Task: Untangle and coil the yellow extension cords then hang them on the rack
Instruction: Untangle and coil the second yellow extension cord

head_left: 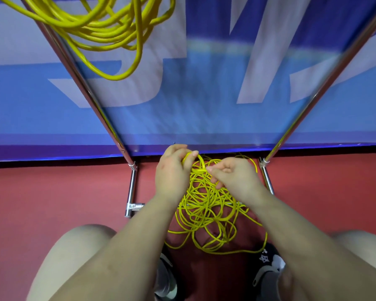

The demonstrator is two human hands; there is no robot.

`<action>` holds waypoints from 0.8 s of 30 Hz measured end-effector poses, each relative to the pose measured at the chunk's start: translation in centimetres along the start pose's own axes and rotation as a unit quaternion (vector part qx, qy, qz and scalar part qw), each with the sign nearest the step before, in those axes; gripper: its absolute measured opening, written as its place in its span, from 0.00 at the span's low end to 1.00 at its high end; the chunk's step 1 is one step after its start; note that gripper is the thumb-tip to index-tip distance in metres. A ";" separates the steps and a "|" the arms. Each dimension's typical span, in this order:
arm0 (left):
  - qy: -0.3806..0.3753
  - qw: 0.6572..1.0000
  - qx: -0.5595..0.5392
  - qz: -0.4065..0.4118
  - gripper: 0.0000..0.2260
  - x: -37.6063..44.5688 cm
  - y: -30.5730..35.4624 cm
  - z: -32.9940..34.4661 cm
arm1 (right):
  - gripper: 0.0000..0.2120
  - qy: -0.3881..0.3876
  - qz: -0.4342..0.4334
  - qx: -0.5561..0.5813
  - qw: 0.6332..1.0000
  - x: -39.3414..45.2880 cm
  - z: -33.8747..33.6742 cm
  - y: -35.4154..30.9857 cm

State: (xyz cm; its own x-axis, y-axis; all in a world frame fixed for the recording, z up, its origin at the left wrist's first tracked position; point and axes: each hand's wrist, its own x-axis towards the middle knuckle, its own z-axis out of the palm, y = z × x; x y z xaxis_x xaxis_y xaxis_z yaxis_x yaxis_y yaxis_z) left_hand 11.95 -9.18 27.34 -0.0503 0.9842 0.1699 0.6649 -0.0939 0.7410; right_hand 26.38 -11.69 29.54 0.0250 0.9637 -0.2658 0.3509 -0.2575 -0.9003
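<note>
At the upper left, a coiled yellow extension cord (100,29) hangs in loose loops by the left chrome upright (85,92) of the rack, one long loop drooping lower than the rest in front of the blue and white banner (204,94). Below it, the rack's chrome base bar (132,187) sits on the red floor (41,192). Your left knee (74,253) shows at the bottom left. Your left hand (174,170) is curled around a few gathered loops of cord, thumb and fingers gripping them just under the banner's lower edge. Beneath and between your hands lies the tangled yellow cord (208,213), a loose heap of thin crossing loops spread over the floor, reaching down toward your shoes. Your right hand (232,174) pinches a strand near the top of the tangle, fingertips close to the left hand's loops. A dark shoe (267,268) sits under your right forearm, touching the tangle's lowest strand. On the right, the second chrome upright (326,83) slants up from the floor.
</note>
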 end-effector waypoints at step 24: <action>-0.227 0.965 -0.111 -0.069 0.06 0.3 -0.8 -0.6 | 0.11 0.055 -0.226 -0.359 0.904 0.1 -0.9 -0.4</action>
State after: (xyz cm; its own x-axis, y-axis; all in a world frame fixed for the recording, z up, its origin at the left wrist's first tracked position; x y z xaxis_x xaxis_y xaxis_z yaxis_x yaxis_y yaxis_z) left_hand 10.98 -8.89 27.22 0.2386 0.9491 -0.2054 0.4971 0.0624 0.8654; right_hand 27.12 -11.39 30.18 -0.1949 0.9701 0.1446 0.8647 0.2395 -0.4415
